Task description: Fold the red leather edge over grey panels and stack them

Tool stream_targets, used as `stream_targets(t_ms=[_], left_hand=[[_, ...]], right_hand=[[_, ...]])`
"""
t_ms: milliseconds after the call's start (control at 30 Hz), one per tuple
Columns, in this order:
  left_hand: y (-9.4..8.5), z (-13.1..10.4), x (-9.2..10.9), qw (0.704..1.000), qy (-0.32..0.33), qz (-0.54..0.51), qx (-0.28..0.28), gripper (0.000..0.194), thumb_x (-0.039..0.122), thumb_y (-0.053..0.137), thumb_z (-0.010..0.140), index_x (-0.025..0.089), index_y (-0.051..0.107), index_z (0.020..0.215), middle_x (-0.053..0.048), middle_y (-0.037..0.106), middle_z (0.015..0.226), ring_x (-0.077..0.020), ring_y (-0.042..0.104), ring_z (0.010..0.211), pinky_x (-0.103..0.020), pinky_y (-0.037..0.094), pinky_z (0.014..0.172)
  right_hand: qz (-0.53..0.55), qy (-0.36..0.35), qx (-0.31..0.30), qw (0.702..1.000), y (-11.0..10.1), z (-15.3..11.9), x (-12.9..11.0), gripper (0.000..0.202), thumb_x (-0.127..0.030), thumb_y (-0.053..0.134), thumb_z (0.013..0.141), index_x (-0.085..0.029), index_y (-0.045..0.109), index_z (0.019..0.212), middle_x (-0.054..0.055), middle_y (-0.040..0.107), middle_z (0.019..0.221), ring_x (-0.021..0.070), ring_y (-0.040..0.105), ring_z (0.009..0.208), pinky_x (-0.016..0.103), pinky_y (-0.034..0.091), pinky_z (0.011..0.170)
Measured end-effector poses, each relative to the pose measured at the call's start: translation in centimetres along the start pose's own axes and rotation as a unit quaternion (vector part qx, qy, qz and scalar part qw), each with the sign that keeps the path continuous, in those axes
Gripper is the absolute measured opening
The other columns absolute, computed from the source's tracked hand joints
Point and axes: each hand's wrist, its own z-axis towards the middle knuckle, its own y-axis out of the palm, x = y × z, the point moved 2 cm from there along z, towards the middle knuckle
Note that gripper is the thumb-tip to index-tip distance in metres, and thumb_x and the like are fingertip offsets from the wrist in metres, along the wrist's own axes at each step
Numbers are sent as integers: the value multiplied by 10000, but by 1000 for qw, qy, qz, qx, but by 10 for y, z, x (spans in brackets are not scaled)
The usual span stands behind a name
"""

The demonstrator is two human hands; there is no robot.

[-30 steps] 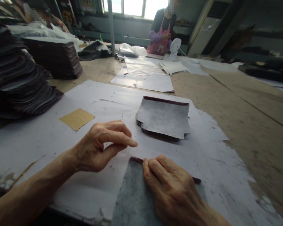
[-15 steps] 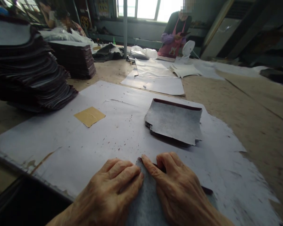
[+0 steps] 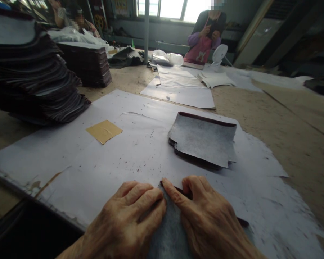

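Left hand [image 3: 132,219] now presses grey sheet [image 3: 169,233] beside right hand [image 3: 207,219]

Both hands, the left hand [image 3: 132,219] beside the right hand [image 3: 207,223], lie on a sheet [image 3: 169,233], with a small pile [image 3: 202,140] behind them and a big stack [image 3: 29,79] far left.

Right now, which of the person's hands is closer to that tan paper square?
Left. The left hand lies below and right of the tan square; the right hand is farther right.
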Motion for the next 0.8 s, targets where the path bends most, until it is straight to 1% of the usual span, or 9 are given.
stream_targets(t_ms=[200,367,500,600,667,733,800], left_hand=[[10,-12,10,995,-35,80,37,338,100,311,847,116,607,1011,-93,633,1003,-211,557,959,-385,398,886],[11,-16,12,995,-46,82,45,345,101,301,855,115,608,1012,-86,633,1022,-209,559,970,-380,375,907],[10,-13,11,995,-50,81,35,356,109,299,847,118,606,1026,-84,632,1023,-209,556,969,-373,370,900],[8,-12,11,996,-54,66,25,353,107,312,832,127,613,1015,-81,625,1034,-209,547,982,-364,375,883],[7,-12,11,997,-59,54,18,352,119,318,830,131,611,1024,-83,617,1046,-213,538,991,-369,375,878],[5,-12,12,997,-63,38,10,347,119,334,820,130,603,1038,-87,606,1063,-218,525,1004,-379,373,881],[2,-11,13,997,-72,17,-1,348,100,356,800,134,595,1049,-86,594,1078,-221,510,1015,-389,372,883]], right_hand=[[-18,7,12,1000,2,-1,-1,475,-61,374,778,-153,476,1233,92,451,809,185,460,667,351,458,528],[-20,13,18,1000,2,-1,-1,461,-78,377,793,-162,478,1235,93,456,802,187,462,672,336,444,528],[-41,-1,-12,999,2,2,-3,445,-87,367,806,-157,474,1233,103,489,856,192,463,697,345,438,559],[-31,-3,-31,999,2,3,-5,444,-85,360,807,-160,475,1229,103,503,873,194,463,707,349,437,576],[-22,9,-15,1000,2,2,-4,460,-78,364,803,-208,479,1230,90,500,860,197,467,714,357,437,587],[6,25,15,1000,1,0,-3,478,-69,363,803,-248,478,1231,72,493,831,189,470,705,347,438,590],[63,52,57,995,-2,-2,1,444,-60,351,809,-213,503,1198,65,499,814,176,482,711,320,441,600]])
